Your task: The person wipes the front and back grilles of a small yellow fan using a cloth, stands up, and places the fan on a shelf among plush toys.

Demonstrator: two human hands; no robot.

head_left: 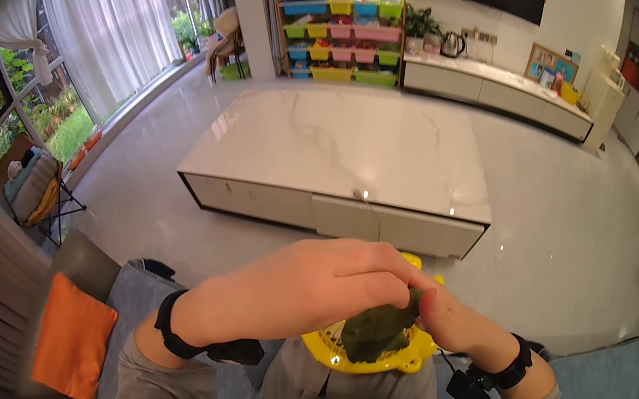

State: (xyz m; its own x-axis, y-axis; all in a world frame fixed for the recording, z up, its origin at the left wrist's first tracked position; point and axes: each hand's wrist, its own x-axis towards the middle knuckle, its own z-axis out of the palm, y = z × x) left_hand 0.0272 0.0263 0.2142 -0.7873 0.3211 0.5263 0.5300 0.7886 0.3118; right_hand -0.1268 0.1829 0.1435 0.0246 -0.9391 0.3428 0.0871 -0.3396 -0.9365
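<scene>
1. While I watch remotely, the left hand (313,284) arches toward the right, fingers bent, touching a dark green, ragged-edged sheet (377,335); I cannot tell its grip.
2. Right hand (451,317): half-curled, thumb beside the sheet's top; grip hidden.
3. Sheet sits over the rounded, meshed basket (354,367) of yellow plastic, above a grey-clad lap (387,395).

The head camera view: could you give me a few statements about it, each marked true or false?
1. The left hand and right hand are both at the dark green piece. True.
2. The orange cushion is on the person's right. False: the orange cushion is on the left.
3. Each wrist wears a black strap. True.
4. The low table has a black top. False: the low table has a white, veined top.
</scene>
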